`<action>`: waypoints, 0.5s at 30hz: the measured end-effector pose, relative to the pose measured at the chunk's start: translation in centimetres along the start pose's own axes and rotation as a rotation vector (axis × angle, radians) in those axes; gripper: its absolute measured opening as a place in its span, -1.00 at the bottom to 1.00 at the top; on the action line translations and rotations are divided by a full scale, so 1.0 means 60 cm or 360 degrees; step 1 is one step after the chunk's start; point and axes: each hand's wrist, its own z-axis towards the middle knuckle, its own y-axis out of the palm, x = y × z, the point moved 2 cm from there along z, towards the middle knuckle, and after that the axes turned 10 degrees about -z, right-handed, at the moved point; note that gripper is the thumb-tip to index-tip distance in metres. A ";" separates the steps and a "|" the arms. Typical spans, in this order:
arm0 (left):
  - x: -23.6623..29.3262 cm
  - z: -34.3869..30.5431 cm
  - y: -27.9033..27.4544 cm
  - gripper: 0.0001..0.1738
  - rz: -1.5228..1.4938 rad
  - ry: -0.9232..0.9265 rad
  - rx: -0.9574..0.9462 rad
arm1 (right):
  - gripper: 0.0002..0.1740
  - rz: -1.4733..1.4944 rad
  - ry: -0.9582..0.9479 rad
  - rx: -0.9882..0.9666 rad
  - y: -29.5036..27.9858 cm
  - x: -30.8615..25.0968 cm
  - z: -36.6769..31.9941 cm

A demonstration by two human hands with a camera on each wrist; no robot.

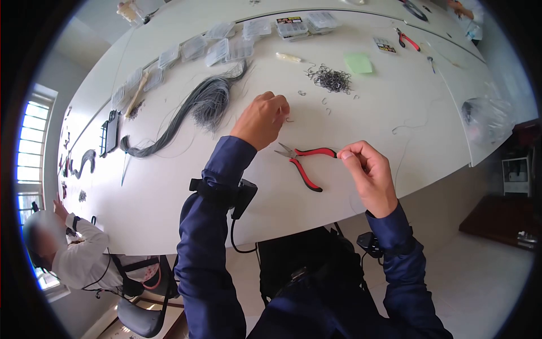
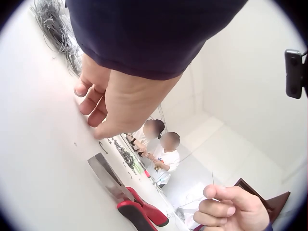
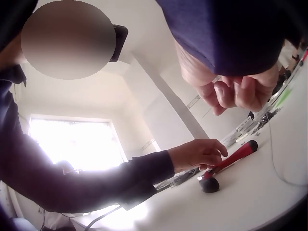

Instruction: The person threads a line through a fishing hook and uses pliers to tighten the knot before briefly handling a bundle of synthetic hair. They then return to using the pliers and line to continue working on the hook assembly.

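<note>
My left hand is low over the white table, its fingers loosely bent downward. A small metal fish hook lies right beside its fingertips; in the left wrist view the hook shows just past the thumb. My right hand is raised above the table's near side, thumb and forefinger pinching a thin line whose tip sticks up from them. Between the hands lie red-and-black pliers, jaws apart, pointing toward the left hand. Several loose hooks are scattered farther back.
A pile of dark hooks lies beyond the hands, beside a green paper. Left of it stretches a bundle of grey line. Clear plastic boxes line the back. Another person sits at the far left.
</note>
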 end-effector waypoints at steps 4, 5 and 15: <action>0.003 -0.001 0.003 -0.90 -0.0019 0.0088 0.0019 | -0.80 -0.0016 -0.0009 -0.0017 0.000 -0.002 -0.002; 0.001 -0.001 0.005 -0.91 -0.0034 0.0114 0.0006 | -0.79 -0.0022 -0.0013 -0.0027 0.000 -0.002 -0.002; 0.042 -0.023 -0.008 -0.88 -0.0776 -0.0329 0.0148 | -0.79 0.0207 0.0197 -0.0001 -0.002 -0.016 0.001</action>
